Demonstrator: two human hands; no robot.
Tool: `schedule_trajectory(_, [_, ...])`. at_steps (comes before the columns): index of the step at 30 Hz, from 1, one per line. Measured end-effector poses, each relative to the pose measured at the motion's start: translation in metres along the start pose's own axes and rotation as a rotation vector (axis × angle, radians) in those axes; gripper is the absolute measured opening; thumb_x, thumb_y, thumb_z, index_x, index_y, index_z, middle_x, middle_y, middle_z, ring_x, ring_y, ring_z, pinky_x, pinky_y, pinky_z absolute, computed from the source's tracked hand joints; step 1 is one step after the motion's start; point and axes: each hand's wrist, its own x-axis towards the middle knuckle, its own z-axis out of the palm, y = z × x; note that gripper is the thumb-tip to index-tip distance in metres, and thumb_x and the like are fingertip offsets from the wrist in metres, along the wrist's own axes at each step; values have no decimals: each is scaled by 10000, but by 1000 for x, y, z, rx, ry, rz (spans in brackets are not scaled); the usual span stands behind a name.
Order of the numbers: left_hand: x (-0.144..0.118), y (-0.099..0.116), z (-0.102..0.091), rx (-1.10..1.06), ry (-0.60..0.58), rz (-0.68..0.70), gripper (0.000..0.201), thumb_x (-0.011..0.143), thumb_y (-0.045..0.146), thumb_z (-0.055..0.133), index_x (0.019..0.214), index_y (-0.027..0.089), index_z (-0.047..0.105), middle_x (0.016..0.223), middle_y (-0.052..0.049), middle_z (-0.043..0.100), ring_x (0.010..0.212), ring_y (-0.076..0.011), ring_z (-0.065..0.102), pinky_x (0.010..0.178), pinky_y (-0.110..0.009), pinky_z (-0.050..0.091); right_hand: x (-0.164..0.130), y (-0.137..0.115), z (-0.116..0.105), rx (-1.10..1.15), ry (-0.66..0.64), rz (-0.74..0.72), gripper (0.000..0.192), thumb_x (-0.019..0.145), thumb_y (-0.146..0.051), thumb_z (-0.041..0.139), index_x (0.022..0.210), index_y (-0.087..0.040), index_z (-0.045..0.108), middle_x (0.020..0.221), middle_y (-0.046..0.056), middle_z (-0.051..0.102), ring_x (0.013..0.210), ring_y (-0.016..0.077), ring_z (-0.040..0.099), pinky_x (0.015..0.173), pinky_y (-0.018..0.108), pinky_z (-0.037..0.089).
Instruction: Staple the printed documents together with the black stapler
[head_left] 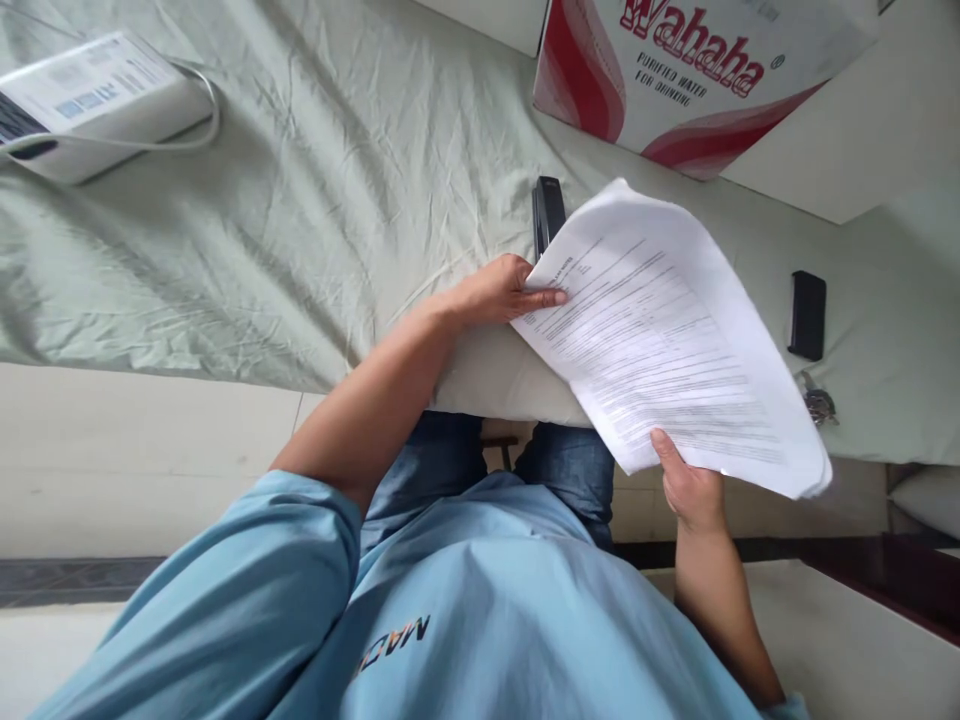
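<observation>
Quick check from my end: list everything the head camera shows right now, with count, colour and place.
paper sheets: a few, exact count unclear, white with printed text, held over the bed edge
stapler: one, black, on the sheet behind the papers
phone-like slab: one, black, on the sheet to the right
keys: small metallic bunch, below the slab
carton: one, white and red, top right
flat box: one, white, top left, cable around it
bed sheet: one, pale green, wrinkled
left hand: holds the papers' top corner
right hand: grips their lower edge
</observation>
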Motion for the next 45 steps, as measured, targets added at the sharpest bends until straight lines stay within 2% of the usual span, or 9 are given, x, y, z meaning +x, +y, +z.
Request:
schedule_trajectory(3, [0,6,-2,16,-101,-28,593,959,653,723,645,225,459,648,-1,449,642,-156,480,608,-331,388,-16,5,14,277,-60,232,666,722,-510,1018,1300,-236,833,1429,76,829,1546,368,640,1425,620,347])
schedule_trajectory(8, [1,14,-6,45,-126,-25,467,954,579,722,719,212,556,707,-6,510,711,-163,502,672,-325,387,-51,14,28,477,-167,617,820,604,-438,1080,1358,-251,818,1288,101,879,1338,412,783,1248,644,574])
schedule_trajectory(14, [4,10,-2,69,71,9,168,911,358,711,975,213,764,633,47,552,635,-141,512,671,-299,399,-63,22,35,506,-153,686,859,614,-457,1072,1408,-281,797,1263,74,887,1191,373,845,1008,535,730])
schedule_trajectory(20, [4,0,0,105,390,-75,214,1025,341,585,938,228,745,708,-17,707,671,-167,630,692,-310,489,-53,23,37,525,-48,639,847,622,-407,1079,1412,-283,800,1249,55,891,1107,306,863,893,404,747])
schedule_trajectory(25, [8,-17,-9,175,591,-82,287,1108,425,537,1254,293,745,1161,-88,831,1107,-254,744,947,-381,577,-45,19,45,562,-24,606,811,637,-380,1074,1395,-266,808,1233,56,894,1102,283,861,881,362,743])
schedule_trajectory(30, [16,-31,-11,244,453,121,493,1098,451,553,1568,335,647,1727,-115,584,1696,-365,402,1350,-578,361,-40,8,57,604,-26,602,746,640,-325,1064,1347,-282,830,1223,28,894,1068,263,861,854,345,742])
schedule_trajectory(34, [16,-32,-7,308,383,193,491,1124,382,479,1577,345,665,1773,-50,555,1743,-319,351,1425,-569,228,-37,1,63,628,-29,617,667,644,-299,1061,1278,-310,853,1197,5,897,1075,243,856,855,327,739])
schedule_trajectory(39, [9,-24,-2,402,312,189,563,1089,165,414,1561,302,688,1716,-46,620,1712,-274,424,1427,-582,218,-41,-2,68,681,-14,632,663,638,-285,1072,1265,-315,857,1190,-3,897,1062,212,852,865,295,731])
schedule_trajectory(45, [11,-28,-2,356,325,188,516,1125,232,430,1569,291,685,1711,-75,624,1655,-259,516,1411,-503,292,-47,-8,65,670,46,698,573,569,-274,1097,1103,-269,889,1105,2,903,1036,218,859,842,282,727])
